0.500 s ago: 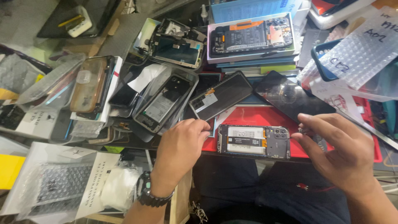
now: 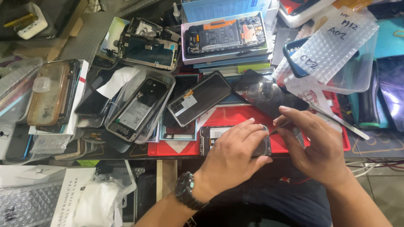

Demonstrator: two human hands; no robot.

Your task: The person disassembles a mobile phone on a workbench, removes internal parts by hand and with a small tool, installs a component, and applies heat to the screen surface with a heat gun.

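While pinning the opened phone (image 2: 214,136) flat on the red mat (image 2: 235,115) with the left hand's (image 2: 235,155) spread fingers, hold the thin tool (image 2: 281,126) pinched in the right hand (image 2: 315,147), low and steady.

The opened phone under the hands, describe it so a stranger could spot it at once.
Find the red work mat at the bench's near edge. On it lies the opened phone, back cover off, under the left hand. Unlike the phones nearby, it sits directly on the mat, not stacked.
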